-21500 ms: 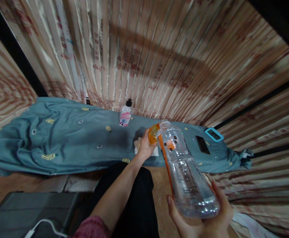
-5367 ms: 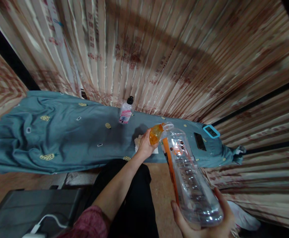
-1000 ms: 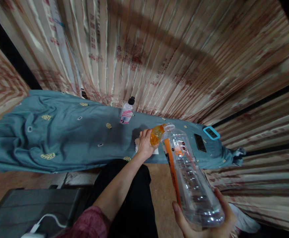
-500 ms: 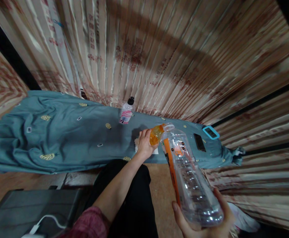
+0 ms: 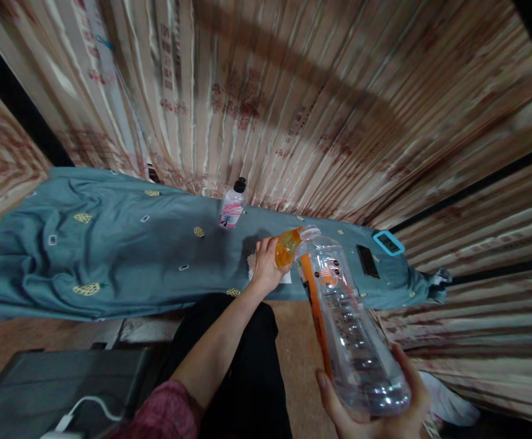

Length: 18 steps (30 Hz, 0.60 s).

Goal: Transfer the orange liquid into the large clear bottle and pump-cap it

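My left hand is closed around a small bottle with amber-orange colouring, tipped toward the right. Its neck meets the mouth of a large clear plastic bottle with an orange label. That large bottle leans with its mouth up and away from me. My right hand grips it from below at the base, thumb on the near side. The large bottle looks nearly all see-through; I cannot tell if liquid is in it. Under my left hand lie a white paper and a crumpled whitish piece, both partly hidden.
A teal patterned cloth covers the long narrow surface. On it stand a black-capped bottle with a pink label, a dark phone and a blue-framed digital display. Curtains hang behind. A grey box with a white cable sits lower left.
Over the last second nothing visibly moves. Since the oldest frame, the view has shifted slightly and both bottles have moved a little rightward in it, still mouth to mouth in the same hands.
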Tool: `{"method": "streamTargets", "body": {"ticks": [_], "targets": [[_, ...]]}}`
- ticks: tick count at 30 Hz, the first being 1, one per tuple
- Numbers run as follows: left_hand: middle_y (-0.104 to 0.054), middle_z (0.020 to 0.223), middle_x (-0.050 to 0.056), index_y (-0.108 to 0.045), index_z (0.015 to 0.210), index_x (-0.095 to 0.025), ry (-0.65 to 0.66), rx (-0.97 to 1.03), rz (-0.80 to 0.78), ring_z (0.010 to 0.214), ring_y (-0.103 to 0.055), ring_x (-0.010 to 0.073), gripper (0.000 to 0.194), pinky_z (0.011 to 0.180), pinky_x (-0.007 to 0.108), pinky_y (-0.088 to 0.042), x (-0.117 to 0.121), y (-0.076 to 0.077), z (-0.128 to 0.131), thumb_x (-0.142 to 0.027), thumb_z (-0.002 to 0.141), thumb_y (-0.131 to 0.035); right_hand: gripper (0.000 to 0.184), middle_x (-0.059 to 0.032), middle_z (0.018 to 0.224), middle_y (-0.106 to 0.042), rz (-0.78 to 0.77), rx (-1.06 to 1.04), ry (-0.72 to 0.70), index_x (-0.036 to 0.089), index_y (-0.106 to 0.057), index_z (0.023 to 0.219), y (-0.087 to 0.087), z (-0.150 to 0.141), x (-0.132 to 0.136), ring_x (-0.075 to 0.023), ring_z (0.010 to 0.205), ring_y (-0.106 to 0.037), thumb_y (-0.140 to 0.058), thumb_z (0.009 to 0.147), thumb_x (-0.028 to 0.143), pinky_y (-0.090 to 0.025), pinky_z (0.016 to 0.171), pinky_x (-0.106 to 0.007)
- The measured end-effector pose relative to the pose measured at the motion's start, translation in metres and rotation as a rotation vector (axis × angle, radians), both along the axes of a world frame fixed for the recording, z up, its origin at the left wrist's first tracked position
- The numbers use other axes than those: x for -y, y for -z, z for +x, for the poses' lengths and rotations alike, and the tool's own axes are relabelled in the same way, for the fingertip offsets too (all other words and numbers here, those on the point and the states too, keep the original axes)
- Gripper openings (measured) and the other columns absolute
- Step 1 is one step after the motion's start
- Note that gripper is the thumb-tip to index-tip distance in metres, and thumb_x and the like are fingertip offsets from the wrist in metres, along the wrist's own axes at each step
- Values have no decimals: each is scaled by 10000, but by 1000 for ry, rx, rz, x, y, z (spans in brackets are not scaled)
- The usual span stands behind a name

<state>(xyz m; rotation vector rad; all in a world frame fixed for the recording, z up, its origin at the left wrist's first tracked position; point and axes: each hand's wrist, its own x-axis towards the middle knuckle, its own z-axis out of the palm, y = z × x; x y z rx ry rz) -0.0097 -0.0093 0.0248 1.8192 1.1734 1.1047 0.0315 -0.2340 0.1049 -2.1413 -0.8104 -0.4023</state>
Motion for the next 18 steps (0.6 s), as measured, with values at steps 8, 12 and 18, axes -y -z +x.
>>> {"method": "streamTargets", "body": {"ticks": [8,12,18], "targets": [[-554,1198,88,-524,1217,-200,-1,7,5,1114,-496,273,580,978,433,-456,0,2,1,-145,663,-686,1158,-270,1219,-603,30,-8,-29,50,-427,1403,3,2,0,-423,989,-656,-743,537,751,-542,821,-603],[-556,1196,89,-523,1222,-189,3,9,6,1114,-491,274,577,976,423,-458,0,2,0,-153,668,-681,1125,-277,1203,-611,38,25,-42,31,-443,1390,3,3,0,-408,988,-665,-752,560,724,-561,820,-548],[-557,1202,94,-523,1219,-180,2,8,-3,1119,-489,272,565,978,427,-454,0,0,0,-153,676,-676,1125,-257,1183,-626,0,61,-34,20,-450,1380,-2,1,-1,-370,978,-674,-730,569,748,-572,826,-503]]}}
